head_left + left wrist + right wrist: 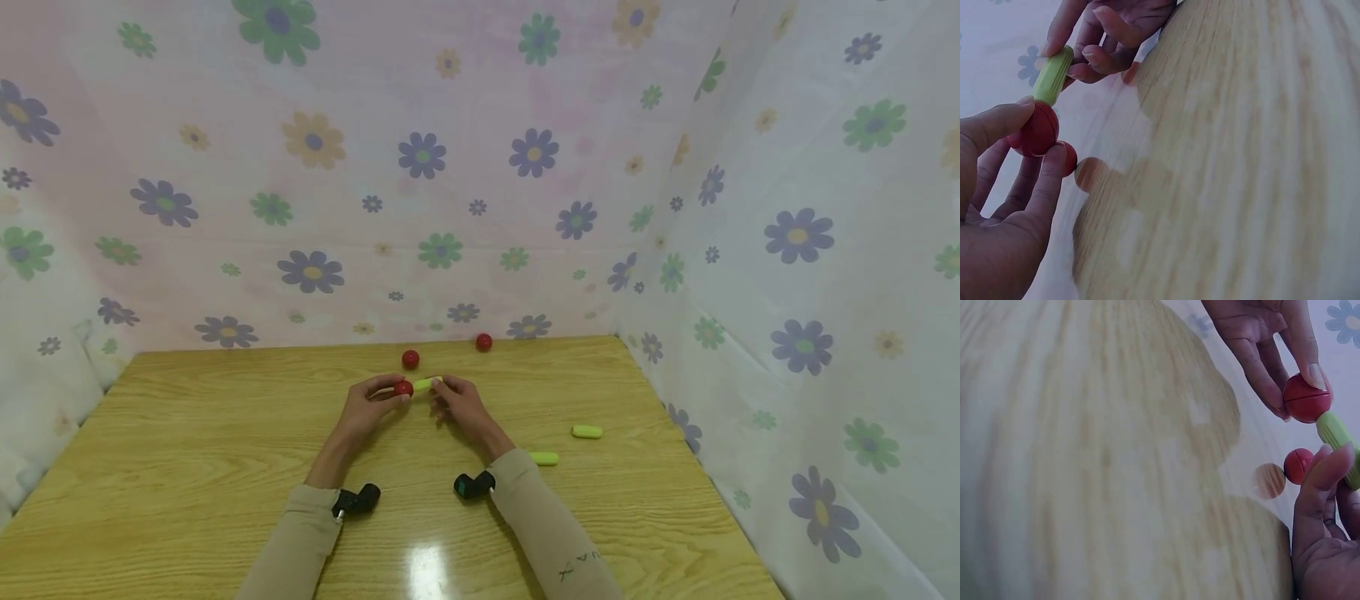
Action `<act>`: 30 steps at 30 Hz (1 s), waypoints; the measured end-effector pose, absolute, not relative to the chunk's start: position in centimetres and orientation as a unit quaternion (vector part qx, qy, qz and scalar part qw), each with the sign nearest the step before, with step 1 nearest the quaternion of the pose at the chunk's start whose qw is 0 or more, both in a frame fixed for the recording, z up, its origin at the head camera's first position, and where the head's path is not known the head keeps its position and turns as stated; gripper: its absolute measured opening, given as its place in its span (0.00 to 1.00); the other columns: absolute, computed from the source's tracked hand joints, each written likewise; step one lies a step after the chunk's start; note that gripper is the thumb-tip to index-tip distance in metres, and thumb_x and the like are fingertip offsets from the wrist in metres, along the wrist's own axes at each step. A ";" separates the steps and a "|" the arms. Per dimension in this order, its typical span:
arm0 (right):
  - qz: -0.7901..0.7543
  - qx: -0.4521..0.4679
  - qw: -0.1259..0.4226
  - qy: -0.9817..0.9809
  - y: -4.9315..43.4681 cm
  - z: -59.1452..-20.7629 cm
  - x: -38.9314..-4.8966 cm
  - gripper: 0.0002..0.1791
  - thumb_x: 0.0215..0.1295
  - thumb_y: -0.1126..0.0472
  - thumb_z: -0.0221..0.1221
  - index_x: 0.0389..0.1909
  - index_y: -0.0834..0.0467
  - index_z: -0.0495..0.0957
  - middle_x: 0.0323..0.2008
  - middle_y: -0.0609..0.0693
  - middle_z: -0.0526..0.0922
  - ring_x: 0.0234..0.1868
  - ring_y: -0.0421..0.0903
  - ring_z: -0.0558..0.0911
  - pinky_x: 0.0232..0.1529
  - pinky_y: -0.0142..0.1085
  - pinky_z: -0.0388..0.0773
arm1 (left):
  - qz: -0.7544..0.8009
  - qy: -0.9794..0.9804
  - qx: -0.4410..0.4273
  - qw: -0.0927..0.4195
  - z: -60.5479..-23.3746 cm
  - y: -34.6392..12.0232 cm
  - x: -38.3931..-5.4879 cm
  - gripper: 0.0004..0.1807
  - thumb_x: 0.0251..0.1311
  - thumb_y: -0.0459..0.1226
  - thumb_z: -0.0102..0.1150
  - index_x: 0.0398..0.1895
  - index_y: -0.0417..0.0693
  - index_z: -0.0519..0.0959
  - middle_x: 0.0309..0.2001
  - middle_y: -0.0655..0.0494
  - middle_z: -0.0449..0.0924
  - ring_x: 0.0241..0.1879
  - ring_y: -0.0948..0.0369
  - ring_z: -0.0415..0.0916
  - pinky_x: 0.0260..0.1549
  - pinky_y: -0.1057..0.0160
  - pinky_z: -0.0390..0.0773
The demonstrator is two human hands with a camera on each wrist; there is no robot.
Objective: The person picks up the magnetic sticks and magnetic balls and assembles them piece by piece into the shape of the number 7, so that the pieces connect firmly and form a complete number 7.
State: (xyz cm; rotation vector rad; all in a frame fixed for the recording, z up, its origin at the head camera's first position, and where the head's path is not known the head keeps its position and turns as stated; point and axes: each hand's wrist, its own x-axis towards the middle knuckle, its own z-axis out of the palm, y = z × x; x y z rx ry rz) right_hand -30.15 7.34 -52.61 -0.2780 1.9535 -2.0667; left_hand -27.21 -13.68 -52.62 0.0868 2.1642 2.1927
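Left hand (367,407) pinching red ball (402,389), right hand (465,405) pinching green stick (423,385), toward far edge of surface (225,433); stick touching ball, seating unclear. Crooked push could be slipping ball loose.

In the head view, the right sleeve (551,525) hid one end of the nearest green stick (545,458); the sleeve's lettering (580,567) seemed too small to read. The right wrist view's edge cut off the right hand (1327,547).
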 end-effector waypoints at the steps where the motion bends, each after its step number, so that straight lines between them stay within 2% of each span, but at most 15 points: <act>1: -0.716 -0.096 0.143 0.676 7.3 -52.6 -30.1 0.21 0.80 0.55 0.52 0.54 0.71 0.77 0.38 0.53 0.80 0.29 0.38 0.77 0.25 0.28 0.76 | 0.712 0.701 0.029 0.030 -52.7 -13.6 -27.2 0.27 0.63 0.32 0.69 0.65 0.35 0.76 0.63 0.39 0.76 0.61 0.50 0.77 0.50 0.68 0.83; 6: -0.718 -0.096 0.138 0.676 7.3 -52.6 -30.1 0.19 0.80 0.55 0.52 0.52 0.69 0.79 0.38 0.54 0.80 0.30 0.38 0.78 0.26 0.28 0.77 | 0.711 0.701 0.032 0.029 -52.7 -13.5 -27.2 0.27 0.64 0.32 0.68 0.65 0.34 0.75 0.64 0.38 0.75 0.62 0.48 0.76 0.50 0.67 0.83; 12: -0.710 -0.091 0.134 0.685 7.2 -52.5 -30.0 0.18 0.80 0.59 0.52 0.54 0.72 0.78 0.35 0.52 0.82 0.30 0.37 0.81 0.28 0.27 0.80 | 0.703 0.710 0.034 0.024 -52.7 -13.4 -27.4 0.26 0.64 0.31 0.68 0.64 0.33 0.75 0.63 0.39 0.75 0.61 0.46 0.77 0.49 0.70 0.82; 16: -0.710 -0.080 0.138 0.685 7.2 -52.6 -29.9 0.19 0.80 0.62 0.52 0.59 0.74 0.75 0.40 0.63 0.85 0.30 0.37 0.83 0.32 0.27 0.83 | 0.692 0.721 0.039 0.013 -52.8 -13.5 -27.4 0.25 0.64 0.30 0.68 0.63 0.32 0.76 0.61 0.36 0.77 0.60 0.43 0.77 0.47 0.72 0.82; 20: -0.709 -0.078 0.138 0.687 7.1 -52.6 -29.9 0.20 0.80 0.63 0.52 0.61 0.75 0.73 0.49 0.74 0.81 0.30 0.36 0.84 0.33 0.27 0.84 | 0.687 0.725 0.046 0.004 -52.9 -13.6 -27.4 0.24 0.63 0.28 0.68 0.62 0.31 0.77 0.59 0.33 0.79 0.60 0.40 0.77 0.46 0.73 0.82; 24: -0.707 -0.084 0.145 0.687 7.2 -52.2 -29.8 0.21 0.80 0.64 0.51 0.62 0.77 0.71 0.52 0.77 0.79 0.32 0.37 0.84 0.36 0.28 0.85 | 0.685 0.727 0.056 0.000 -52.9 -13.7 -27.4 0.25 0.63 0.29 0.67 0.63 0.29 0.76 0.60 0.32 0.78 0.61 0.39 0.76 0.46 0.72 0.82; 30: -0.713 -0.080 0.148 0.681 7.1 -52.2 -29.8 0.21 0.80 0.65 0.50 0.64 0.77 0.69 0.53 0.77 0.78 0.32 0.37 0.84 0.38 0.29 0.86 | 0.662 0.747 0.061 0.000 -52.8 -13.9 -27.6 0.24 0.64 0.31 0.68 0.63 0.33 0.77 0.61 0.36 0.78 0.59 0.42 0.78 0.50 0.65 0.84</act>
